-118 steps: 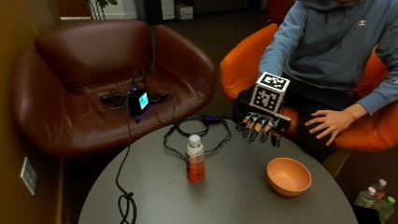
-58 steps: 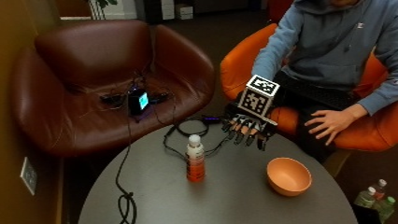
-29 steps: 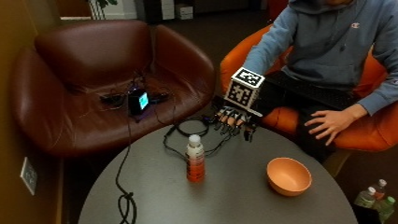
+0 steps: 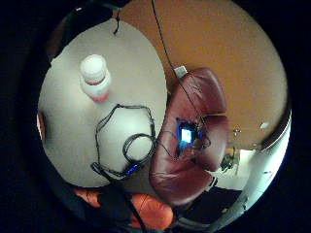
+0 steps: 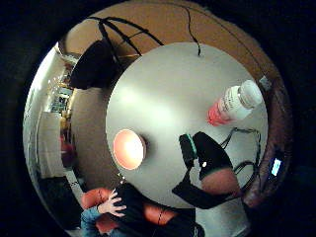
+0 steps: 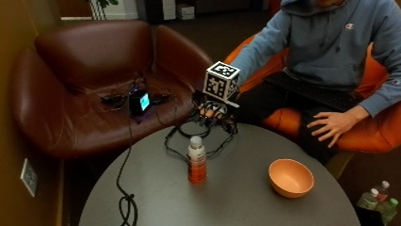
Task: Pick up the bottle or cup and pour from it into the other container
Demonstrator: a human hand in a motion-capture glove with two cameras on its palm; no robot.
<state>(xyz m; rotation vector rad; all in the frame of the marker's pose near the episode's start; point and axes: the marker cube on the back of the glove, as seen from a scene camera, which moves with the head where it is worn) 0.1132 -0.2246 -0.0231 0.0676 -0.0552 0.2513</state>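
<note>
A clear bottle [image 6: 196, 160] with a white cap and orange-red liquid stands upright on the round grey table [image 6: 244, 207]. An orange bowl [image 6: 291, 177] sits on the table to its right. My gloved right hand [image 6: 213, 110] hovers over the table's far edge, behind and above the bottle, fingers hanging relaxed and holding nothing. From the palm I look down on the bottle [image 4: 95, 77] [image 5: 234, 103] and the bowl [image 5: 128, 148]; a gloved finger [image 5: 212, 168] shows in the thumb side palm view.
Black cable loops [image 6: 206, 136] lie on the table under my hand, with another cable [image 6: 125, 202] trailing off the left edge. A brown leather chair [image 6: 94, 94] holds a lit device [image 6: 139, 101]. The bare left hand [image 6: 335, 125] rests on the person's knee.
My hand has travelled left along the table's far edge and risen slightly, from near the person's lap to behind the bottle. Bottle and bowl have not moved.
</note>
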